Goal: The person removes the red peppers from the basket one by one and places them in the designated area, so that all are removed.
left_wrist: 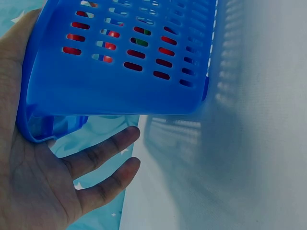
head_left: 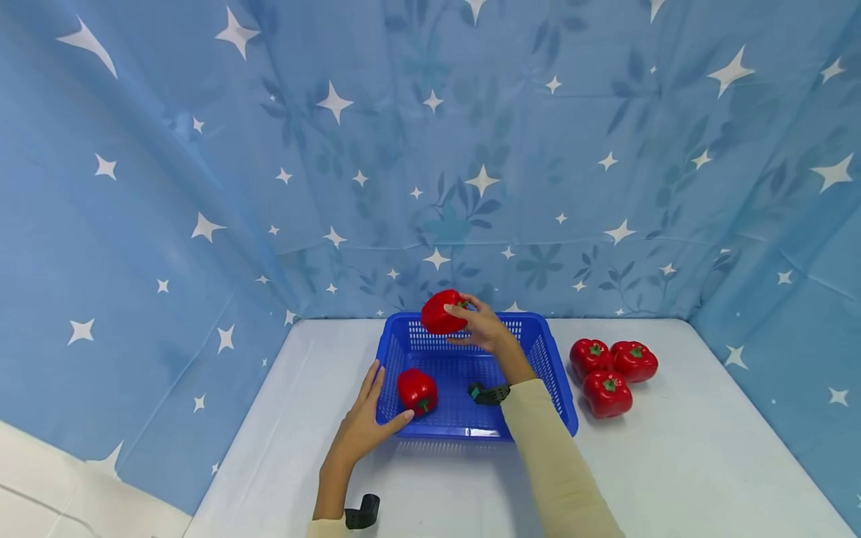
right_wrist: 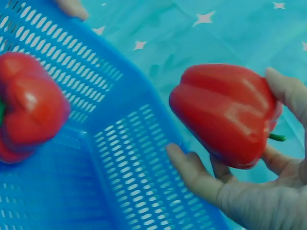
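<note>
My right hand [head_left: 483, 327] grasps a red pepper [head_left: 442, 311] with curled fingers [right_wrist: 192, 167] above the far edge of the blue basket [head_left: 558, 388], while my left hand [head_left: 363, 426] rests released, flat against its near-left corner on the counter [head_left: 673, 463].

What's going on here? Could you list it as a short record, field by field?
Right hand: holds a red pepper above the basket's far rim
Left hand: straight fingers rest on the blue basket at its near left corner
In basket: one pepper
On table: three peppers right of the basket
Backdrop: blue star-patterned cloth
</note>
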{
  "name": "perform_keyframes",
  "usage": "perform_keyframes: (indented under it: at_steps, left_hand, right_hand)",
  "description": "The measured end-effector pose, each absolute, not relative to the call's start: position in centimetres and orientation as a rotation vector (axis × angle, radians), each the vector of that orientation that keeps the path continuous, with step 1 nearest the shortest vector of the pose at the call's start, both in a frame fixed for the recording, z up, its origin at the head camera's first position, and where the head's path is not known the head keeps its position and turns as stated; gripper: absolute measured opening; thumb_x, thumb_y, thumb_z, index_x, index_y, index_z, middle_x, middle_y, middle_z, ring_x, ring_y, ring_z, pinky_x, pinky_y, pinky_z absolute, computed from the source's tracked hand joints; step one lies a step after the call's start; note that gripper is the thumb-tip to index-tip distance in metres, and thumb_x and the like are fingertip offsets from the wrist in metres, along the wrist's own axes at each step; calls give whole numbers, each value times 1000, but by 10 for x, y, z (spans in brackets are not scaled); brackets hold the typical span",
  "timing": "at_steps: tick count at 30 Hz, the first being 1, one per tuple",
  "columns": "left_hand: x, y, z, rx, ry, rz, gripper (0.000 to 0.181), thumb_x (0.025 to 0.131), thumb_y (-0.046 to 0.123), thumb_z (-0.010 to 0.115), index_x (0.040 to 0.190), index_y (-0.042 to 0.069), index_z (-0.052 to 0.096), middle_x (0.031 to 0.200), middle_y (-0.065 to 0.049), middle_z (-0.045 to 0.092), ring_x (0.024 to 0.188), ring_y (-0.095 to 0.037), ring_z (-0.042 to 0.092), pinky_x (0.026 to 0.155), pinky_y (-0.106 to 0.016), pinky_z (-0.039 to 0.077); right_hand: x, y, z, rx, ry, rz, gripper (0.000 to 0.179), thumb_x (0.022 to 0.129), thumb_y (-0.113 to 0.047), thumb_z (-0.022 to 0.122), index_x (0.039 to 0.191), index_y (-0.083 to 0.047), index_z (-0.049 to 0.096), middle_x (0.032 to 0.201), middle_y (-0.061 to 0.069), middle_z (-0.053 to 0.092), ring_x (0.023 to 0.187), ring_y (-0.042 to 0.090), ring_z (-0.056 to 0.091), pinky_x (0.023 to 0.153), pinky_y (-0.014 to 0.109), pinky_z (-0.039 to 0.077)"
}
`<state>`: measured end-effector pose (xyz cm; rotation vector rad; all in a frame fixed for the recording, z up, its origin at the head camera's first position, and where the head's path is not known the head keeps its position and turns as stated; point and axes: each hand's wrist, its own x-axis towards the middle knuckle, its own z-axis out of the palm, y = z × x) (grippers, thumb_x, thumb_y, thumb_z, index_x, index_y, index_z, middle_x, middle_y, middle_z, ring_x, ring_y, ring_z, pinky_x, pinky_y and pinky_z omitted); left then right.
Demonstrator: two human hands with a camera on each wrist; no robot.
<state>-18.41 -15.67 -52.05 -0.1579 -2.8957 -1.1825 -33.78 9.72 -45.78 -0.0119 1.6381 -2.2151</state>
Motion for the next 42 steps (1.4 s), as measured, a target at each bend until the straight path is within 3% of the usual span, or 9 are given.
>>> perform_keyframes:
  at_steps: [6,12,15,19,28,34,42]
  left_hand:
    - [-182,-158,-521,-162,-2905,-1174,106,77,71,63,158,23,13,166,8,2,148,-40,23,103,-69,37]
    - [-182,-159,-521,-164,-2915,-1168,106,78,71,62,158,25,12,166,11,0,148,-39,23,104,-69,36]
    - [-183,-158,-520,-167,-2911,-1168,105,78,72,62,158,26,12,166,11,0,148,-39,23,104,-69,36]
    - [-183,-157,-519,-165,-2909,-1168,106,78,71,62,158,26,11,166,10,0,148,-40,22,103,-69,36]
    - [-181,-157,-518,-158,-2916,-1182,106,77,71,63,158,26,12,166,10,1,148,-39,22,104,-69,36]
    - [-182,-157,-520,-163,-2914,-1174,105,78,72,62,158,27,11,166,11,0,148,-40,23,103,-69,37]
    - [-183,-157,-520,-162,-2913,-1183,105,77,71,63,158,28,11,166,12,-1,148,-41,24,102,-70,38]
  right_hand:
    - [-335,108,-450,-86,1511,-2307,62,97,-18,60,149,-17,27,154,20,28,137,47,36,101,66,38]
    - [-331,119,-441,-55,1539,-2326,62,97,-18,59,147,-6,24,153,18,31,138,40,36,98,59,46]
    - [-328,128,-436,-62,1558,-2348,60,97,-18,58,145,-3,25,152,19,32,138,38,37,100,59,44]
    - [-324,139,-432,-87,1547,-2397,58,98,-18,57,145,-8,25,153,18,30,138,39,35,103,61,40]
    - [-315,155,-430,-209,1423,-2476,60,99,-28,54,148,-17,20,152,11,25,143,39,25,95,63,44]
    - [-307,177,-416,-237,1597,-2489,53,99,-28,53,145,-23,26,144,4,31,137,34,30,85,45,59]
    - [-271,234,-385,-243,1743,-2673,46,97,-18,58,136,-20,34,135,-4,39,127,22,37,80,34,60]
